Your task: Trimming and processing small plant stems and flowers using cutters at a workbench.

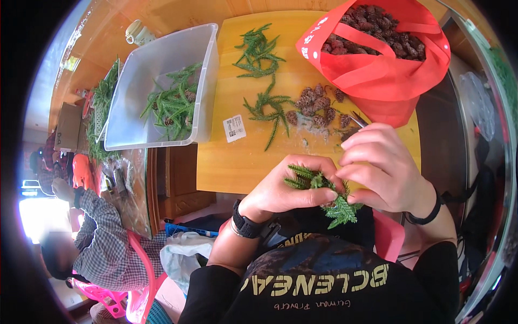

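Observation:
My left hand (294, 186) is closed round a green pine sprig (342, 211), with a bit of brown pine cone showing under the thumb. Close against it, my right hand (380, 170) has its thumb and forefinger pinched at the sprig's right side; the exact spot they grip is partly hidden. A pointed metal tool (358, 119) shows just beyond the right knuckles; I cannot tell whether it lies on the table or is in that hand. Ahead lies a small heap of pine cones (318, 102), and left of it several loose green sprigs (267, 105).
The yellow table (237, 173) holds a white printed label (234, 128). At its left stands a clear plastic bin (208, 124) with finished-looking sprigs and cones. A red bag (377, 86) full of pine cones stands far right. A person in a checked shirt (108, 243) works at the left.

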Demonstrator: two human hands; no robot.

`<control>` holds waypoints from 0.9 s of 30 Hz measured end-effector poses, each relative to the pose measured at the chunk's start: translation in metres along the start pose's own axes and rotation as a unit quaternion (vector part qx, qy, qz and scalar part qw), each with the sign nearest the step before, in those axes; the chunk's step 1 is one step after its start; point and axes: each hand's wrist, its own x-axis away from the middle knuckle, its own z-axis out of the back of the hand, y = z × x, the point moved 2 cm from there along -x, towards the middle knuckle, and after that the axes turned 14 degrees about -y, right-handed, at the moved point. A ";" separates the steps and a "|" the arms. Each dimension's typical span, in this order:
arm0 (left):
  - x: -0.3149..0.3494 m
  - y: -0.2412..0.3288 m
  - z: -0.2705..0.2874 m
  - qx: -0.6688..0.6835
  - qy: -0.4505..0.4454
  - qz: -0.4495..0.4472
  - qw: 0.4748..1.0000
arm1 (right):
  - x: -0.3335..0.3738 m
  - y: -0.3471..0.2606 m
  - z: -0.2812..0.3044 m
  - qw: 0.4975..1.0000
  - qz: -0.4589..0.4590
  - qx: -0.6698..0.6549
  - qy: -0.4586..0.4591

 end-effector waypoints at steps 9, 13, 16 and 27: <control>0.001 0.010 -0.004 0.012 0.040 0.062 0.997 | -0.007 -0.002 0.001 0.998 0.054 0.014 -0.040; 0.001 0.013 -0.006 0.025 0.052 0.077 0.995 | -0.007 -0.002 -0.001 0.997 0.067 0.024 -0.026; 0.001 0.012 -0.003 -0.051 0.065 0.033 0.996 | -0.009 -0.006 -0.001 0.998 0.051 0.027 -0.025; 0.006 0.018 0.001 -0.213 0.086 -0.028 0.973 | -0.013 -0.008 0.019 0.998 -0.050 -0.023 -0.010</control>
